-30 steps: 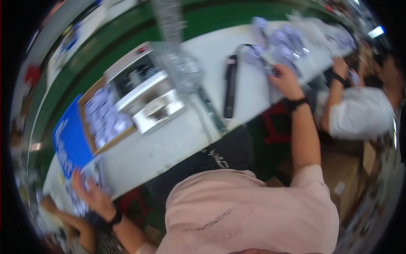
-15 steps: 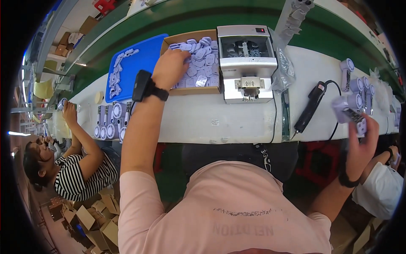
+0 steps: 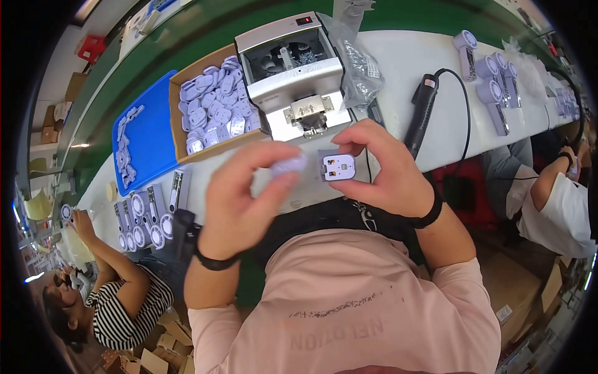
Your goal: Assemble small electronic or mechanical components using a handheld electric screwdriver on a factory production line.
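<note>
My left hand pinches a small lavender plastic cover, blurred by motion. Close beside it, my right hand grips a lavender handheld fan between thumb and fingers. The end of the fan points up at me and shows small holes and metal parts; the rest of it is hidden. The cover and the fan are a short gap apart, above the table's front edge. Beyond my left hand, a cardboard box holds many similar lavender covers.
A silver screw feeder stands behind my hands. An electric screwdriver with a black cord lies to the right, near several fans. At left are a blue tray and more fans. Co-workers sit on both sides.
My left hand has come out of the box with a cover. My right hand has brought the fan from the right to the middle. The view has turned.
</note>
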